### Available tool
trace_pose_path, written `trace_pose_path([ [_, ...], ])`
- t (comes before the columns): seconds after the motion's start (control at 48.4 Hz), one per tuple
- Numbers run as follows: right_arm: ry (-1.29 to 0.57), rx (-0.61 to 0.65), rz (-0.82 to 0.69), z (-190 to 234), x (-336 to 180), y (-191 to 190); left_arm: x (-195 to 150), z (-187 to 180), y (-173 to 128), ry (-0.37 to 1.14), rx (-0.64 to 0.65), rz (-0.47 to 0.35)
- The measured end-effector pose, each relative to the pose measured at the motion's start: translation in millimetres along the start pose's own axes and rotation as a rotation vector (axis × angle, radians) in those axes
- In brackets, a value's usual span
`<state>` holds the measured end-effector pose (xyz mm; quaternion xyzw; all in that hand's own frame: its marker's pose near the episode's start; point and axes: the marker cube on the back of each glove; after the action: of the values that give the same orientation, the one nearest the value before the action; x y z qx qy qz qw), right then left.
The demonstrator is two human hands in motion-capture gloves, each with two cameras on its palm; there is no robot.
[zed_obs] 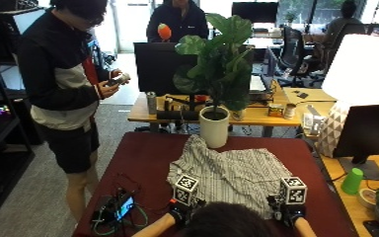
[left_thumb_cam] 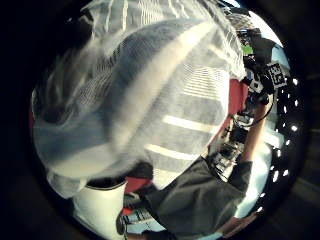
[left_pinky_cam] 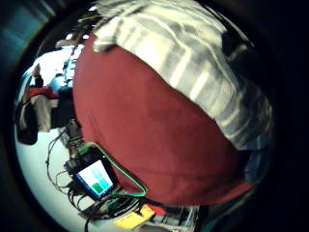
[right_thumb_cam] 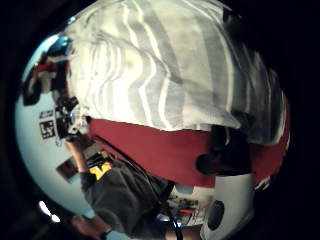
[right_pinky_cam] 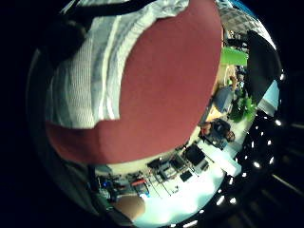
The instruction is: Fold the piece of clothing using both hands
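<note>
A grey-and-white striped garment (zed_obs: pixel 232 173) lies spread and rumpled on the dark red table (zed_obs: pixel 143 158), one corner reaching the white plant pot (zed_obs: pixel 213 129). My left hand (zed_obs: pixel 178 211) is at its near left hem and my right hand (zed_obs: pixel 288 213) at its near right hem, both partly hidden by my head. Striped cloth (left_thumb_cam: pixel 150 100) fills the left thumb side palm view, bunched against a dark finger (left_thumb_cam: pixel 52 105). In the right thumb side palm view the cloth's edge (right_thumb_cam: pixel 165 75) lies over the red table (right_thumb_cam: pixel 150 150) with a dark thumb (right_thumb_cam: pixel 225 152) beside it. Both hands seem to pinch the hem.
A small device with a lit screen (zed_obs: pixel 120 207) and green cables sits at the table's near left corner, also in the left little finger side palm view (left_pinky_cam: pixel 94 176). A potted plant stands at the far edge. A dark monitor (zed_obs: pixel 367 133) and green cup (zed_obs: pixel 352 180) are on the right-hand desk.
</note>
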<state>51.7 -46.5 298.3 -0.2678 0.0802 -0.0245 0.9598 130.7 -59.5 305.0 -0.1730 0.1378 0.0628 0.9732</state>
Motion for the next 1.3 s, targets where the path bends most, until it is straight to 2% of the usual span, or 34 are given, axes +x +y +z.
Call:
trace_pose_path([
  [0.165, 0.012, 0.221, -0.029, 1, -8, 1, 4, 2, -1, -0.119, 0.149, 0.003],
  [0.269, 0.085, 0.268, -0.052, -5, -18, 21, 4, -4, 10, -0.220, 0.159, 0.023],
  [0.351, 0.118, 0.264, -0.074, -14, -24, 39, 2, -17, 27, -0.174, 0.120, 0.060],
  [0.455, 0.147, 0.192, -0.114, -39, -32, 68, -1, -56, 68, -0.081, 0.025, 0.112],
  [0.517, 0.166, 0.136, -0.140, -75, -40, 89, -4, -96, 93, -0.046, -0.022, 0.148],
  [0.579, 0.196, 0.107, -0.137, -120, -46, 97, -11, -140, 100, -0.051, -0.016, 0.142],
  [0.662, 0.257, 0.133, -0.061, -183, -52, 76, -28, -195, 70, -0.118, 0.055, 0.024],
  [0.744, 0.307, 0.199, 0.101, -227, -50, 7, -46, -236, 4, -0.199, 0.150, -0.163],
  [0.806, 0.322, 0.234, 0.189, -242, -52, -36, -55, -247, -40, -0.226, 0.171, -0.256],
  [0.889, 0.306, 0.309, 0.255, -257, -70, -61, -58, -253, -66, -0.224, 0.148, -0.363],
  [0.951, 0.248, 0.301, 0.261, -247, -78, -93, -68, -238, -98, -0.208, 0.140, -0.449],
  [0.992, 0.209, 0.303, 0.286, -235, -78, -113, -75, -222, -117, -0.186, 0.138, -0.477],
  [1.075, 0.142, 0.441, 0.342, -218, -72, -136, -85, -201, -135, -0.182, 0.213, -0.533],
  [1.199, 0.080, 0.557, 0.339, -209, -60, -138, -96, -203, -138, -0.146, 0.422, -0.565],
  [1.302, 0.080, 0.526, 0.348, -204, -45, -126, -97, -213, -135, -0.094, 0.518, -0.542],
])
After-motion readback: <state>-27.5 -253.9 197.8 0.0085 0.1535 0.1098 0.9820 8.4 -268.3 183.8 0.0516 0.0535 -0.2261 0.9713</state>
